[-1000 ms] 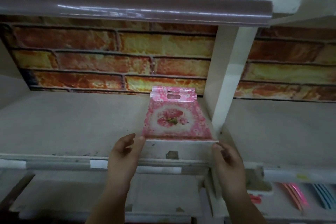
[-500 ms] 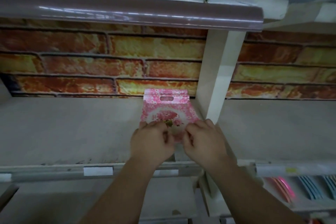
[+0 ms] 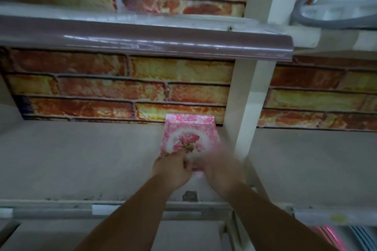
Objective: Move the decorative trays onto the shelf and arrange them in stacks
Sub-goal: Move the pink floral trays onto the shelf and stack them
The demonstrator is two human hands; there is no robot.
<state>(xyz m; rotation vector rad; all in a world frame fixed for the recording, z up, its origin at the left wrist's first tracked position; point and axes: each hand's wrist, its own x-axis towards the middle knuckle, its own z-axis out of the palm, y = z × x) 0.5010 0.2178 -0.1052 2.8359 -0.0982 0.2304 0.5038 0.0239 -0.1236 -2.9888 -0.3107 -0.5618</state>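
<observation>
Just beyond both hands, on the grey shelf [image 3: 81, 161], lies the pink floral tray [image 3: 190, 134], flat on the board with its far end, which has a slot handle, against the brick-patterned back wall [image 3: 122, 87] and its right edge close to the white upright post [image 3: 251, 98]. In the head view the left hand [image 3: 171, 169] sits at the tray's near left corner, fingers curled, their tips touching the tray's near edge; whether it truly grips the tray or only rests on it I cannot tell. The right hand [image 3: 221, 171] is beside it at the near right corner, smeared by motion blur, so how far its fingers are spread and whether they touch the tray cannot be told. The two hands are close together, almost meeting over the tray's near end. Above the hands runs a glossy brownish shelf edge [image 3: 163, 45]. Below and to the right of the right hand, on a lower level, pink and blue striped items [image 3: 346, 236] show at the corner.
</observation>
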